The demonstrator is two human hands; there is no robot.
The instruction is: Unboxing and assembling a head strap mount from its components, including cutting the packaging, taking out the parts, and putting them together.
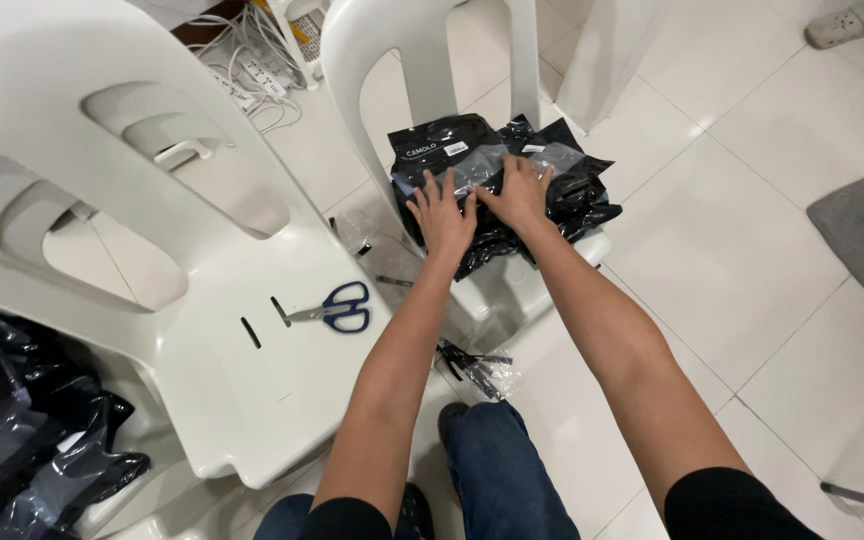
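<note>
Standing there watching, closest to the person I could see their jeans-covered knee (pixel 497 470) low at 6 o'clock, with a little scrap of clear plastic wrap (pixel 480 368) lying on the white tile floor (pixel 752 260) just above it. Over at 9 o'clock was a big white plastic chair (pixel 202 250) with blue-handled scissors (pixel 337 308) sitting shut on its seat, and a heap of black bagged stuff (pixel 22 430) piled at about 8 o'clock beside it. Both bare arms were stretched out toward 12 o'clock. The left hand (pixel 442 215) lay flat with fingers spread apart, palm down, pressing on top of a stack of black plastic packets (pixel 497 185), not gripping anything. The right hand (pixel 520 195) was right next to it, also flat and spread out on the same stack, thumbs nearly touching. That stack sat on the seat of a second white chair (pixel 432 50) at 12 o'clock. Farther back, a tangle of white cables (pixel 247 60) lay at 11 o'clock, and someone's light shoe (pixel 847 25) showed at 1 o'clock.
</note>
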